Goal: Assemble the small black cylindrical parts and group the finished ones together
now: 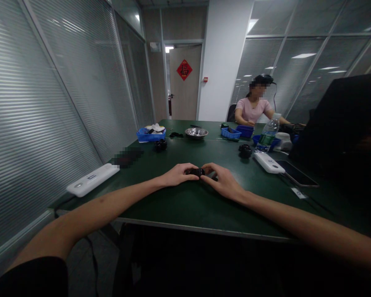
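Note:
Between my two hands, just above or on the green tabletop [173,206], is a small black part [199,172] with a rounded shape; its exact kind I cannot make out. My left hand [178,175] grips it from the left, thumb and fingers closed round its side. From the right, my right hand [221,180] pinches the same part with thumb and fingertips. Fingers cover much of it. Similar black round parts sit farther off, one cluster [160,145] at the left and another [245,151] at the right.
A metal bowl [196,133] and a blue basket [151,134] stand at the back. Right of my hands are a water bottle [268,134], a white power bank [268,163] and a phone [298,173]. A long white device [93,180] lies left. Another person [255,108] sits across.

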A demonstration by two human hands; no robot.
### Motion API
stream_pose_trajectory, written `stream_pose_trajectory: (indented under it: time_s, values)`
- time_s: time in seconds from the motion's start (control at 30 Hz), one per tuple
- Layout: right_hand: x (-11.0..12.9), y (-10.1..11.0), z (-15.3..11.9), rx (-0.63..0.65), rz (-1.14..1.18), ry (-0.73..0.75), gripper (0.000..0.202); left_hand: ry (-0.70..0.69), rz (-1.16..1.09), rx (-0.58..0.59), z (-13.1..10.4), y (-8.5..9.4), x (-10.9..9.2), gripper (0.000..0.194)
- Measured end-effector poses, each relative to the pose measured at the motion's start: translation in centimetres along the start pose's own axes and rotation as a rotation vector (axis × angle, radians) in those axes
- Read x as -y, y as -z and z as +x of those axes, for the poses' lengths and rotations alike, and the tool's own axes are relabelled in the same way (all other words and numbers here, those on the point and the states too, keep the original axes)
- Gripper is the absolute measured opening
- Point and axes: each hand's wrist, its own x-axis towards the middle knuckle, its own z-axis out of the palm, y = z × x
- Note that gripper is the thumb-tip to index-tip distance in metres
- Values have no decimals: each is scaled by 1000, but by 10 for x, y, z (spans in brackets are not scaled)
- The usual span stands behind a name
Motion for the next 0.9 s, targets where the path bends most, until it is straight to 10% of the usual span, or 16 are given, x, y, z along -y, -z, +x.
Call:
stream_pose_trajectory:
  time_s: [0.9]
  values:
    - [-2,-1,-1,10,-50,-14,29,-6,6,-2,0,1,-2,42]
